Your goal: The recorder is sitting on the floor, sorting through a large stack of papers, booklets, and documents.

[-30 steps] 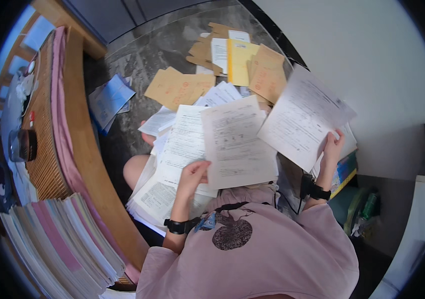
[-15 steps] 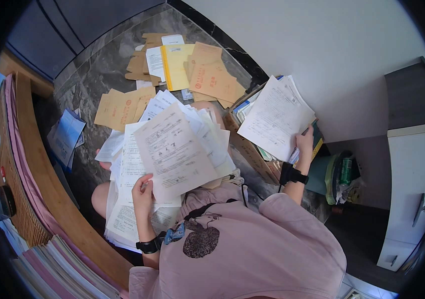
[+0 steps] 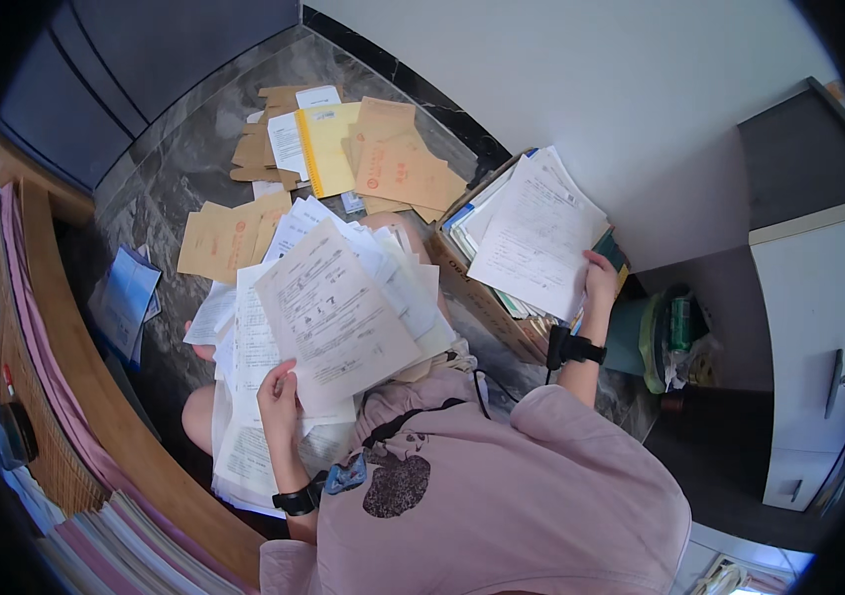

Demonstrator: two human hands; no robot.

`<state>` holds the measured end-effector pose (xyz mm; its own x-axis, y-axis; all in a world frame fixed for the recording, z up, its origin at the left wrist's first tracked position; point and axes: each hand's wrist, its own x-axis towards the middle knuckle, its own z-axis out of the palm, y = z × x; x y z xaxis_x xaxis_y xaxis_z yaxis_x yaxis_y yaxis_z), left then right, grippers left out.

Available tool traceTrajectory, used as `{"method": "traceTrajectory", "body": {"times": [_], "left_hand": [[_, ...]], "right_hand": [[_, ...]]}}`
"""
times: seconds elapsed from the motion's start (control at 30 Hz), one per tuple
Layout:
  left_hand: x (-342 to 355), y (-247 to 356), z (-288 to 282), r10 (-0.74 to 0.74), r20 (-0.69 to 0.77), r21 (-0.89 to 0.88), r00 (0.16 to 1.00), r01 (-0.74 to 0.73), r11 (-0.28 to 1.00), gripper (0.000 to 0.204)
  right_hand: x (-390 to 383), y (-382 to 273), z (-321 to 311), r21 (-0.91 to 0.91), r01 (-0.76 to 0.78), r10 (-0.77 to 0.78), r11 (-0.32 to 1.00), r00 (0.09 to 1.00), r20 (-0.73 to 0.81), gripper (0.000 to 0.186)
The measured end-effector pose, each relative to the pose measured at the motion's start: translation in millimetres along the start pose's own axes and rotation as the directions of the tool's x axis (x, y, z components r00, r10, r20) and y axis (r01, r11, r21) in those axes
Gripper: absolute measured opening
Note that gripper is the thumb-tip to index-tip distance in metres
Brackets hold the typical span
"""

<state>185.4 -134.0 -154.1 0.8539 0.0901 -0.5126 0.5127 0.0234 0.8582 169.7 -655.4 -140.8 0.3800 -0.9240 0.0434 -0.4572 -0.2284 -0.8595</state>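
My left hand [image 3: 279,399] grips the lower left corner of a printed sheet [image 3: 338,317], thumb on top. That sheet lies tilted over a loose spread of papers [image 3: 244,441] on my lap. Out to the right, my right hand [image 3: 598,278] pinches the right edge of a white sheet with handwriting [image 3: 532,238]. This sheet rests at a slant over the top of a cardboard box [image 3: 487,307] packed with upright papers and booklets. The fingertips of my right hand are partly behind the sheet.
Brown envelopes [image 3: 403,169] and a yellow spiral notebook [image 3: 328,149] lie on the dark marble floor ahead. Blue folders [image 3: 125,297] sit by the wooden bed edge [image 3: 75,327] at left. A lined bin [image 3: 641,342] and a white cabinet [image 3: 809,367] stand at right.
My right hand has moved from the box's right side onto the handwritten sheet's edge, and the sheet has shifted slightly. My left hand keeps its hold. The whole view has shifted a little.
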Motion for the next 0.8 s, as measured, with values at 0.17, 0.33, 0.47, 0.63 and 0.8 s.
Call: {"method": "traceTrajectory", "body": {"times": [0.17, 0.33, 0.47, 0.63, 0.8], "left_hand": [[3.0, -3.8, -1.8, -0.012, 0.002, -0.022, 1.000, 0.012, 1.000, 0.019], [4.2, -2.7, -3.8, -0.006, 0.019, -0.003, 1.000, 0.006, 1.000, 0.019], [5.7, -5.9, -4.9, -0.001, 0.021, -0.026, 1.000, 0.002, 1.000, 0.019], [8.2, -13.8, -9.0, 0.033, 0.018, -0.020, 0.999, -0.032, 0.999, 0.020], [3.5, -7.5, -9.5, -0.017, -0.015, -0.026, 1.000, 0.016, 1.000, 0.020]], "right_hand": [[-22.1, -26.4, -2.7, 0.120, -0.345, 0.209, 0.931, 0.772, 0.600, 0.027], [-11.8, -15.1, 3.1, 0.277, -0.273, 0.178, 0.921, 0.930, 0.323, 0.029], [-6.0, -9.5, 8.1, 0.166, -0.239, 0.177, 0.957, 0.931, 0.320, 0.031], [-7.3, -1.4, 20.0, -0.026, -0.178, 0.175, 0.984, 0.914, 0.365, 0.036], [-7.4, -5.8, 23.4, -0.162, -0.004, 0.056, 0.987, 0.948, 0.314, 0.041]]}}
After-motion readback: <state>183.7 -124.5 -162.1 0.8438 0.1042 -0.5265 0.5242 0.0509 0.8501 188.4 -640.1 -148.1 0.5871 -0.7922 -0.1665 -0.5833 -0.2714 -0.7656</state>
